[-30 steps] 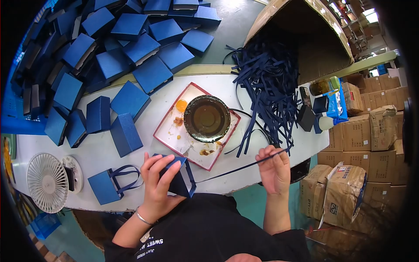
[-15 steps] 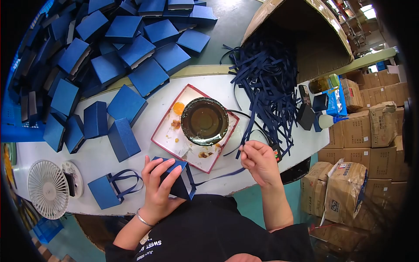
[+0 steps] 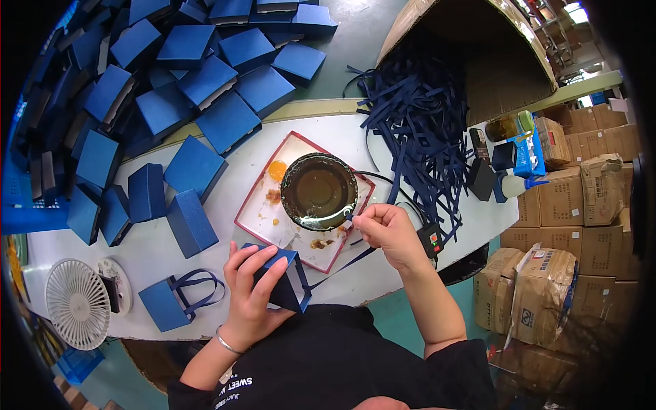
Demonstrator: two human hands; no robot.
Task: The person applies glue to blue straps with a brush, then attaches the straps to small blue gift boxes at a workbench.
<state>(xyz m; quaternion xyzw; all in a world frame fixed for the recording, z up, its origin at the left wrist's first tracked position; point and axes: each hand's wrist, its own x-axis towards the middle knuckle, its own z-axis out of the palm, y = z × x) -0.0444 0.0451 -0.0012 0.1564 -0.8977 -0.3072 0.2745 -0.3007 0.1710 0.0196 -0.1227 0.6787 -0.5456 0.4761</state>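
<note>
My left hand (image 3: 250,287) grips a small blue box (image 3: 283,279) held at the near table edge, close to my body. A dark blue ribbon (image 3: 339,264) runs from that box up to my right hand (image 3: 386,232), which pinches its free end. The ribbon tip is at the rim of a round dark bowl of brown liquid (image 3: 318,190). The bowl sits on a white tray with a red border (image 3: 263,215) that carries orange and brown smears.
A blue box tied with a ribbon (image 3: 167,301) lies left of my hand, beside a small white fan (image 3: 75,302). Several blue boxes (image 3: 178,96) pile at the back left. Loose ribbons (image 3: 417,130) spill from a cardboard box (image 3: 478,55). Cartons (image 3: 567,212) stack on the right.
My right hand has moved left, from out at the table's right edge to the bowl's rim, bringing the ribbon end with it. The left hand and box have stayed put.
</note>
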